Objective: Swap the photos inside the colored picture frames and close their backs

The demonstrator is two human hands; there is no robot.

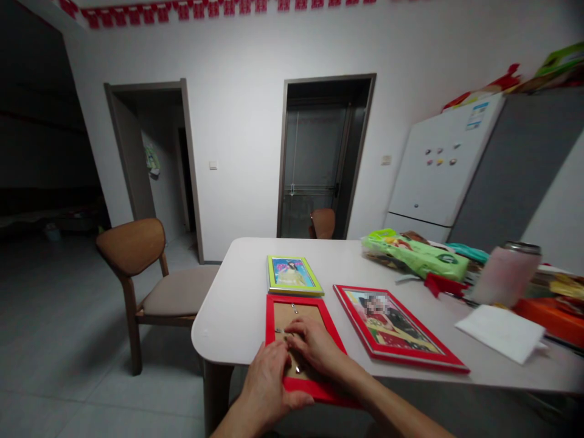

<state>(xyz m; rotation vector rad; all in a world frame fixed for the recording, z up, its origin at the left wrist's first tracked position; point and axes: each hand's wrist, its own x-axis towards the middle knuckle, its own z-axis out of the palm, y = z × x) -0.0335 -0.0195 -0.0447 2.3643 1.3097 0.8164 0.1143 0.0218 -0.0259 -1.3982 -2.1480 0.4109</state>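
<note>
A red picture frame (331, 328) lies face down at the near table edge, its brown backing board (308, 311) and small metal clips showing. My left hand (269, 380) is closed on its lower left part, thumb on the red border and fingers bent over the backing. Beside it, my right hand (317, 347) has its fingers bent and pressed together on the middle of the board; what is under the fingertips is hidden. Just beyond lies a yellow-green framed picture (292, 274), face up. To the right is another red framed picture (396, 325), also face up.
On the table's right side are a green packet (417, 255), a pink tumbler (506, 274), a white paper sheet (502, 331) and an orange box (550, 316). A wooden chair (132, 249) stands left of the white table (228, 316). Behind is a fridge (438, 164).
</note>
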